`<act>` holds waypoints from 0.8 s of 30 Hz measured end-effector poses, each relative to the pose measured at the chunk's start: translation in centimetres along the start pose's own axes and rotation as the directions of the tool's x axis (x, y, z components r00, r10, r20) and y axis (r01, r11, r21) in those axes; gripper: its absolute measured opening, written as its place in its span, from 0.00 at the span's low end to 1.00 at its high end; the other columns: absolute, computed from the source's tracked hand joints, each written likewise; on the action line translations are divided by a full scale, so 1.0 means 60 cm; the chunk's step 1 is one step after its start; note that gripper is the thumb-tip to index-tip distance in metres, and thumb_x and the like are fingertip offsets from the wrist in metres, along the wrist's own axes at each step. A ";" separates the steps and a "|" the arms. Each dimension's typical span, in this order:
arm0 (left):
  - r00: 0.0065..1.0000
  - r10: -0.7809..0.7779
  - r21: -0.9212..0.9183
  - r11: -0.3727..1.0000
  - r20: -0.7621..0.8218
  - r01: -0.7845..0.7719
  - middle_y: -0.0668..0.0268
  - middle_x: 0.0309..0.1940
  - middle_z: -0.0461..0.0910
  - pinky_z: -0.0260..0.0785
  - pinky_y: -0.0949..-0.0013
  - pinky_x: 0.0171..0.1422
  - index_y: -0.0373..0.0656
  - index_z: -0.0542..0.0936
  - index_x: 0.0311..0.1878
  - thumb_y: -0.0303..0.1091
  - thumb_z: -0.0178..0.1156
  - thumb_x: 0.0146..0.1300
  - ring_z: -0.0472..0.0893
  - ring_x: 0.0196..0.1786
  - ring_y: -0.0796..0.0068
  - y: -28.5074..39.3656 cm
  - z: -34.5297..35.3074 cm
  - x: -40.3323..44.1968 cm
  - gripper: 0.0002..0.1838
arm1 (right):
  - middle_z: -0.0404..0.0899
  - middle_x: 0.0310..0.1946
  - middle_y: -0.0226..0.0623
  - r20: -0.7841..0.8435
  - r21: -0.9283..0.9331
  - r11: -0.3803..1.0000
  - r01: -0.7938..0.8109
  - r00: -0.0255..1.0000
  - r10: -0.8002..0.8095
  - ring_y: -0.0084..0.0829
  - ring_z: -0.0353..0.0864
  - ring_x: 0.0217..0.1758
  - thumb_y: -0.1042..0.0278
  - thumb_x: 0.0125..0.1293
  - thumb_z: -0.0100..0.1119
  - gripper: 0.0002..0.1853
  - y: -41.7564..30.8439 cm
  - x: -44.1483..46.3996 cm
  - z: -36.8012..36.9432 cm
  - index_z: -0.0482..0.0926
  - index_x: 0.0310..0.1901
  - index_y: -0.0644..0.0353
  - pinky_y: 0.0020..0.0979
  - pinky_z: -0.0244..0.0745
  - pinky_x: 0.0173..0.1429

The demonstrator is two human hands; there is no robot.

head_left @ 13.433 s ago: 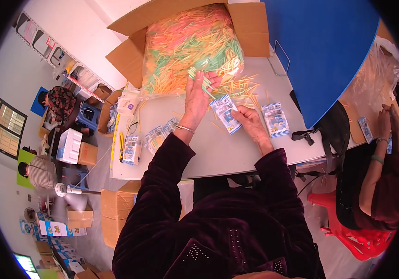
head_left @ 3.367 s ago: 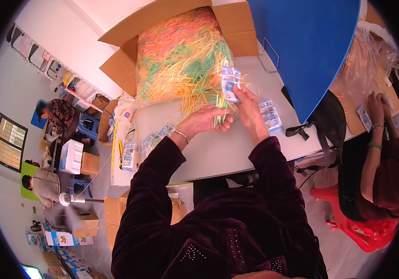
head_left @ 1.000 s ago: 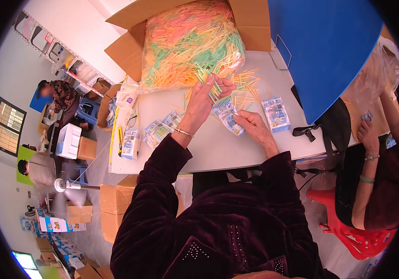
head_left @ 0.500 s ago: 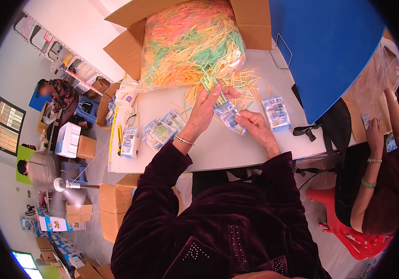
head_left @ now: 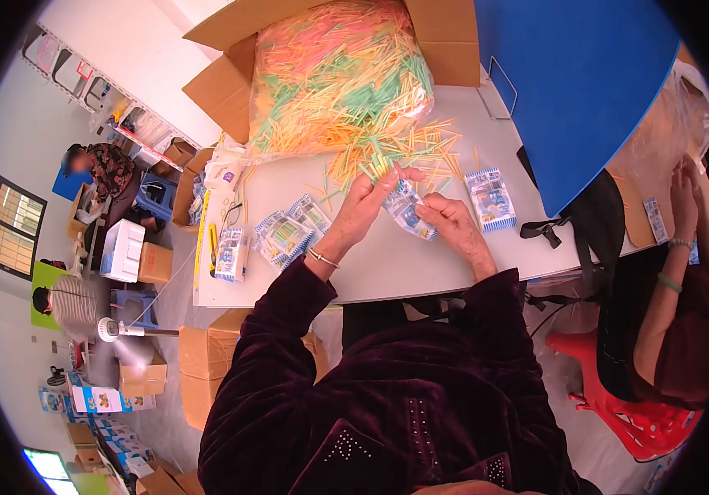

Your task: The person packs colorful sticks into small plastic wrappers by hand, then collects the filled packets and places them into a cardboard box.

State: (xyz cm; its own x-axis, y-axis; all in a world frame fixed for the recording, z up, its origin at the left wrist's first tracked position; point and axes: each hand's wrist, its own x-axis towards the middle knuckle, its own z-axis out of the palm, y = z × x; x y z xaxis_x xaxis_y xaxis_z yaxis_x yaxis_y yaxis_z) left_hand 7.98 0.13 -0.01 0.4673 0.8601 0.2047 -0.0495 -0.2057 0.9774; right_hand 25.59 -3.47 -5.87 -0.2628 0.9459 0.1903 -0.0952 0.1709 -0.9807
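Observation:
My left hand [head_left: 361,208] is closed around a small bundle of thin green and yellow sticks [head_left: 378,167], whose tips stick up past the fingers. My right hand [head_left: 453,224] pinches the lower right side of a blue-and-white printed packet [head_left: 408,210]. The packet lies tilted between both hands, close to the left fingers; whether any sticks are inside it I cannot tell. Just beyond the left hand, loose sticks [head_left: 437,147] spill from a large clear bag [head_left: 338,74] full of pink, orange, yellow and green ones.
The bag sits in an open cardboard box [head_left: 445,41]. Filled packets [head_left: 283,237] lie left on the white table [head_left: 371,272], another packet [head_left: 491,200] to the right. A yellow knife [head_left: 212,247] rests by the left edge. At right, a blue board [head_left: 577,91] and a co-worker's arm [head_left: 660,309].
My left hand has come down slightly with its sticks, whose tips now show less above the fingers. The right hand stays on the packet. The co-worker's hands at right have moved up.

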 end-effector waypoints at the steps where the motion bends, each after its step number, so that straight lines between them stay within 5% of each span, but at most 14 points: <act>1: 0.998 -0.053 0.017 0.998 0.021 0.052 0.65 0.43 0.80 0.65 0.71 0.55 0.39 0.75 0.46 0.43 0.43 0.72 0.74 0.46 0.81 0.003 -0.003 0.000 0.18 | 0.69 0.30 0.28 -0.001 0.000 1.000 0.001 1.000 -0.001 0.19 0.67 0.33 0.66 0.65 0.56 0.12 0.001 0.001 0.001 0.77 0.37 0.69 0.23 0.61 0.38; 8: 0.996 -0.049 0.019 0.999 0.077 0.048 0.62 0.48 0.78 0.68 0.70 0.56 0.38 0.72 0.49 0.41 0.41 0.73 0.77 0.49 0.78 -0.004 -0.021 0.013 0.17 | 0.71 0.32 0.31 -0.061 0.036 0.999 0.013 0.998 -0.011 0.21 0.69 0.36 0.68 0.64 0.56 0.11 0.015 0.014 0.004 0.78 0.40 0.69 0.24 0.64 0.42; 14: 0.988 0.062 0.053 0.996 0.140 -0.070 0.61 0.49 0.77 0.67 0.69 0.57 0.40 0.69 0.53 0.38 0.51 0.68 0.76 0.49 0.75 -0.015 -0.037 0.021 0.15 | 0.72 0.33 0.29 -0.099 0.079 0.997 0.026 0.995 -0.018 0.20 0.69 0.39 0.69 0.65 0.56 0.11 0.012 0.023 0.009 0.78 0.42 0.68 0.23 0.63 0.46; 16: 0.979 0.045 0.495 0.857 0.199 -0.140 0.60 0.50 0.76 0.66 0.67 0.59 0.41 0.67 0.58 0.38 0.58 0.63 0.75 0.51 0.72 0.000 -0.045 0.021 0.22 | 0.72 0.34 0.27 -0.107 0.096 0.995 0.024 0.994 -0.013 0.18 0.69 0.40 0.68 0.65 0.55 0.11 0.010 0.023 0.006 0.78 0.42 0.68 0.21 0.62 0.48; 19: 0.974 0.054 0.637 0.748 0.222 -0.186 0.56 0.46 0.76 0.66 0.62 0.57 0.37 0.65 0.58 0.40 0.64 0.58 0.74 0.49 0.68 0.002 -0.053 0.025 0.29 | 0.72 0.35 0.28 -0.103 0.004 0.999 0.049 0.994 -0.048 0.19 0.69 0.41 0.68 0.65 0.55 0.11 0.005 0.025 0.002 0.78 0.43 0.68 0.22 0.62 0.49; 23: 0.975 0.166 0.509 0.832 0.150 -0.220 0.55 0.47 0.75 0.67 0.62 0.56 0.38 0.64 0.60 0.39 0.64 0.58 0.74 0.50 0.68 -0.007 -0.054 0.031 0.30 | 0.73 0.36 0.29 -0.125 -0.011 0.997 0.080 0.989 -0.081 0.19 0.70 0.42 0.68 0.65 0.55 0.11 0.005 0.027 0.001 0.78 0.43 0.68 0.22 0.63 0.48; 24: 0.979 0.164 0.362 0.911 0.120 -0.197 0.54 0.49 0.74 0.67 0.63 0.56 0.38 0.64 0.60 0.38 0.64 0.58 0.74 0.50 0.67 -0.002 -0.050 0.033 0.30 | 0.73 0.35 0.28 -0.139 -0.030 0.995 0.091 0.986 -0.094 0.19 0.70 0.41 0.68 0.66 0.54 0.11 0.002 0.028 0.002 0.78 0.42 0.67 0.23 0.63 0.48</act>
State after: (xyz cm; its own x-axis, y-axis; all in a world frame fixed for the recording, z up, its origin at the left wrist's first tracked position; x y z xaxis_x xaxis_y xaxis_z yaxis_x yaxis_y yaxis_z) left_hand 6.24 3.25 0.43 0.5554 0.7525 0.3540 0.1823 -0.5255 0.8310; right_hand 25.04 -1.91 -5.70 -0.1167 0.9548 0.2735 -0.0894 0.2642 -0.9603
